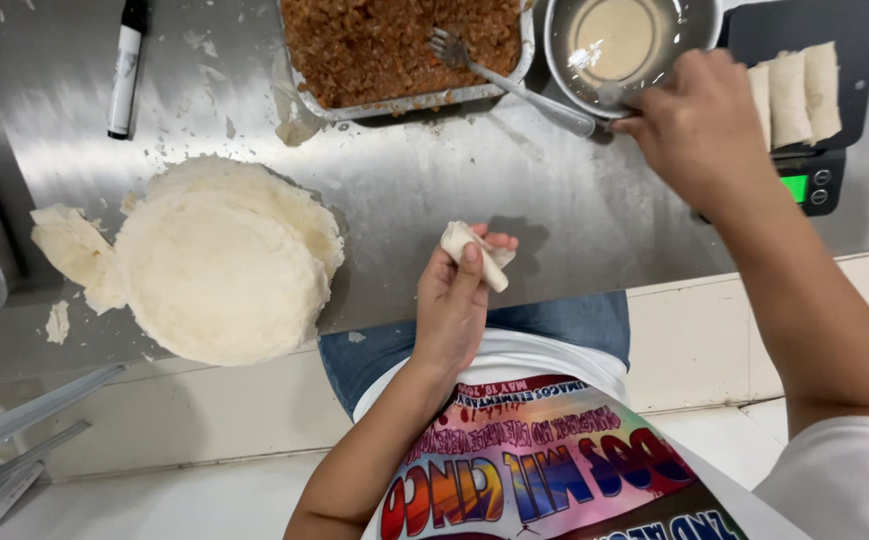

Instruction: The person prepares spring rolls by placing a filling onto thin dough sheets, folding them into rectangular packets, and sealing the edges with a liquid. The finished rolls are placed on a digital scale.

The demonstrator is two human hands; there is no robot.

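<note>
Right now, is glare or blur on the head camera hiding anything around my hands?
Head view: soft glare streaks the steel table without hiding much; the left hand and its rolled wrapper are sharp and cast a faint shadow; the right hand at the metal bowl looks slightly motion-blurred, so its fingertips are unclear; edges bend with wide-angle distortion.

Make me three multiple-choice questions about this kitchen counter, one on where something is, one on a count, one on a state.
1. Where does the fork lie?
A. in the tray of meat filling
B. on the wrapper stack
C. on the scale

2. How many finished rolls sit on the scale?
A. one
B. three
C. six

3. What is the left hand doing?
A. resting flat
B. holding a rolled wrapper
C. gripping the marker

Answers: 1 A, its tines rest on the filling. 2 B, three lie side by side. 3 B, fingers close around it.
</note>
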